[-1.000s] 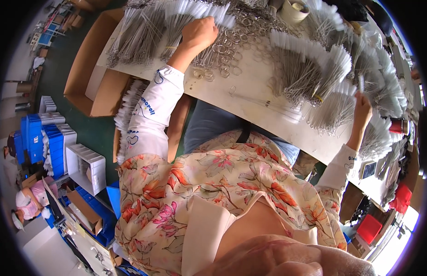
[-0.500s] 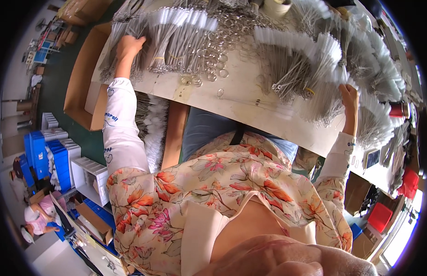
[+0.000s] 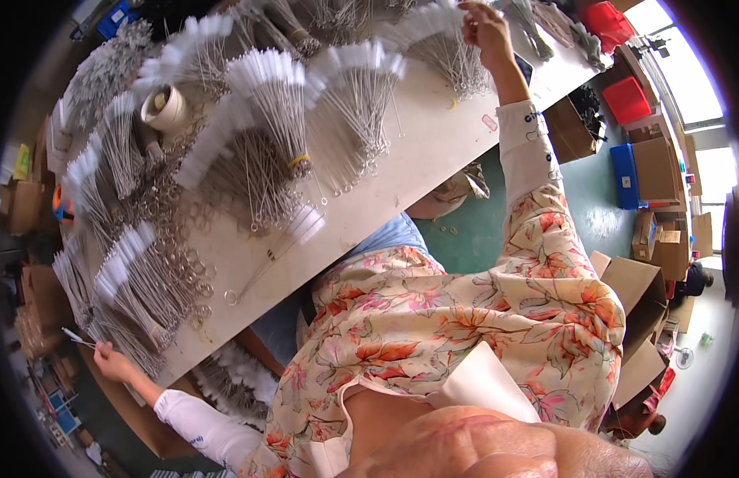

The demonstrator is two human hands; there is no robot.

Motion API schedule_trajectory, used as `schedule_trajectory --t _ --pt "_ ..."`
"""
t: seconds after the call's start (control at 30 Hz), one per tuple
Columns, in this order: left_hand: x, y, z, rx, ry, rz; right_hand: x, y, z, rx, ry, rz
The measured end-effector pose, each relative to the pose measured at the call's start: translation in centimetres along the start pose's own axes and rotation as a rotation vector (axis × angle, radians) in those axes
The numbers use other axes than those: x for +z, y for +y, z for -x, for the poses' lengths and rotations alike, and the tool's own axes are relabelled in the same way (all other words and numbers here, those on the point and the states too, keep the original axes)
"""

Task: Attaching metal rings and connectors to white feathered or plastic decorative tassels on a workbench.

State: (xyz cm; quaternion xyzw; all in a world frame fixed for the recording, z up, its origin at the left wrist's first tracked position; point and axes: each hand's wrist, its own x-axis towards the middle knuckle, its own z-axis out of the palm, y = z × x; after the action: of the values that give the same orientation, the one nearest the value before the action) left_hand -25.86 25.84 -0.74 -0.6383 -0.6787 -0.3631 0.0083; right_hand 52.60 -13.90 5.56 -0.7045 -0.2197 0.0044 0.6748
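At the table's left edge, my left hand (image 3: 115, 362) is closed on a thin brush (image 3: 79, 338), its pale end sticking out past the fingers. A fan of wire-handled brushes (image 3: 146, 275) with white bristle heads lies just beyond it. At the far right, my right hand (image 3: 487, 33) reaches over another brush bundle (image 3: 449, 52), fingers bent but apart, with nothing visible in them. Mid-table rest more bundles, one tied with a yellow band (image 3: 299, 160). A few loose brushes (image 3: 306, 225) lie near the front edge, beside a metal ring (image 3: 231, 298).
Loose metal rings (image 3: 186, 267) are scattered left of the middle of the white table (image 3: 369, 211). A cream cup (image 3: 164, 108) stands behind them. A dark flat device (image 3: 523, 68) lies by my right wrist. Red bins (image 3: 625, 99) and cardboard boxes (image 3: 654, 169) are off to the right.
My view has turned toward the right. My left hand has come away from the left bundle with a brush, and my right hand has moved from the bundles to the table's far right.
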Motion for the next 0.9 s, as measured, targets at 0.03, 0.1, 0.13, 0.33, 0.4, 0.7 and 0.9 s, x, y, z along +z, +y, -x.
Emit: schedule_trajectory --t 0.03,0.1,0.13,0.33,0.4,0.7,0.9 --pt "-0.8 0.2 -0.1 0.059 0.059 0.088 0.3 1.0 -0.1 0.039 -0.126 0.027" --pt "-2.9 1.0 0.2 0.112 0.134 0.167 2.3 2.7 -0.4 -0.095 -0.139 0.469" --pt "-3.0 3.4 0.9 0.060 0.066 0.256 2.3 3.6 -0.6 -0.099 -0.165 0.713" --pt "-4.4 12.9 5.3 -0.234 -0.352 0.727 5.7 5.1 -1.2 -0.173 -0.208 1.146" --pt "-3.1 13.7 7.0 -0.269 -0.464 0.792 5.3 5.3 -2.1 -0.099 -0.309 1.221" --pt "-2.5 18.0 11.9 -0.272 -0.626 1.148 4.2 0.0 -3.2 -0.479 0.224 0.741" --pt "-5.6 29.1 18.4 0.109 -0.809 1.081 9.2 -7.8 6.6 -0.483 -0.296 -0.194"
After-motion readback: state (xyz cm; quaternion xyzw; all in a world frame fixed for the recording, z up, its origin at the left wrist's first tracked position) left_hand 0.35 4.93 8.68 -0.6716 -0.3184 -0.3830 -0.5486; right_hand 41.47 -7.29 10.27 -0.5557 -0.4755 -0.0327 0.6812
